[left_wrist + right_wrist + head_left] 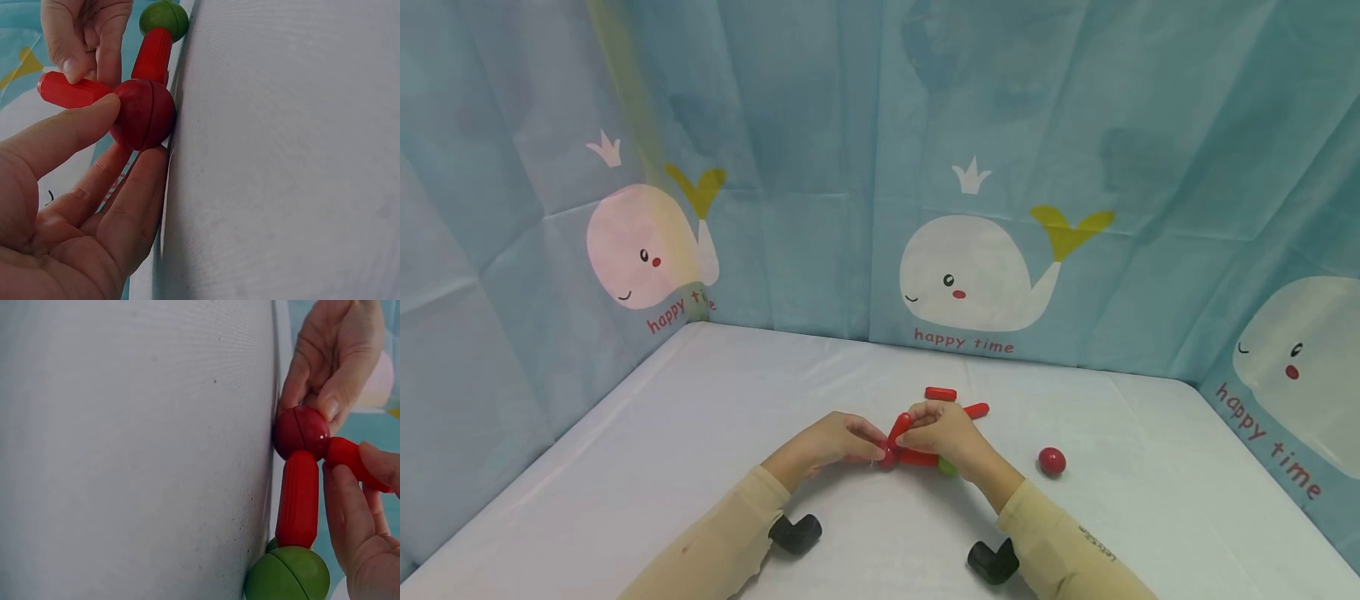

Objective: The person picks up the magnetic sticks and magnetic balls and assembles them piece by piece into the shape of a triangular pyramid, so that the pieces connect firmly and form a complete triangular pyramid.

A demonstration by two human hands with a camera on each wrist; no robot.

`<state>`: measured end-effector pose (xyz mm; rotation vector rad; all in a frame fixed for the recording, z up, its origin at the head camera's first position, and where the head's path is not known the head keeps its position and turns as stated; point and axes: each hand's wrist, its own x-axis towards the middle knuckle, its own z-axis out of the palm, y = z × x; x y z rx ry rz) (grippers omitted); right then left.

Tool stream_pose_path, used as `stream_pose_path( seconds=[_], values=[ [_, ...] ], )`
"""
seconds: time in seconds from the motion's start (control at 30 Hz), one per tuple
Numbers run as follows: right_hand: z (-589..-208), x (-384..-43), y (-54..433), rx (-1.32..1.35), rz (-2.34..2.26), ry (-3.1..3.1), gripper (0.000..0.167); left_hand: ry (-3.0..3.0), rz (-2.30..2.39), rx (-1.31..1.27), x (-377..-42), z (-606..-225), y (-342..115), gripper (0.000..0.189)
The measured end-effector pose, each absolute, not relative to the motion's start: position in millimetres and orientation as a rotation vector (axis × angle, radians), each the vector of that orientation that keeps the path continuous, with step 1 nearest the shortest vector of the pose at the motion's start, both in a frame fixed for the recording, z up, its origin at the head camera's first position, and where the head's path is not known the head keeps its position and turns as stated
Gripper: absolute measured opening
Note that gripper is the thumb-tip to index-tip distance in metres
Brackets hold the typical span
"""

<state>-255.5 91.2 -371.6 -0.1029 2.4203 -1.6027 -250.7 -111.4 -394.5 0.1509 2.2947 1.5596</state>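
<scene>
The left hand (pixel 842 437) has its grip pinched on a dark red ball (pixel 145 115), thumb on one side and fingers on the other, low over the white-covered table (pixel 865 542). The grip of the right hand (pixel 943 429) pinches a short red rod (pixel 69 90) between thumb and fingers, tilted upward, its near end meeting that ball. A ribbed red rod (pixel 298 500) runs from the same ball to a green ball (pixel 287 575). Beyond the right hand lies a loose red rod (pixel 941 393); another red rod end (pixel 977 410) shows just beside that hand. A glossy red ball (pixel 1052 461) sits apart, to its right.
</scene>
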Motion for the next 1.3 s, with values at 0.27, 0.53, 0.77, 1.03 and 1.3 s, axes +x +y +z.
stream_pose_path(
  seconds=[0.27,0.53,0.77,1.03,1.3],
  values=[
    [-370.0,-256.6,88.9,-0.016,-1.543,2.460,0.024,2.299,1.567,0.146,-251.6,-394.6,-111.1,0.023],
    [-370.3,-258.3,86.9,0.043,-1.580,2.415,0.026,2.305,1.562,0.146,-252.5,-395.7,-110.6,0.024],
    [-371.4,-258.8,87.1,0.045,-1.629,2.364,0.026,2.319,1.548,0.153,-252.7,-396.1,-109.3,0.023],
    [-373.0,-260.6,90.0,-0.006,-1.664,2.319,0.026,2.337,1.540,0.154,-252.2,-397.1,-108.8,0.023],
    [-371.9,-259.2,94.2,-0.057,-1.600,2.393,0.027,2.342,1.530,0.144,-251.0,-395.6,-108.6,0.022]
  ],
)
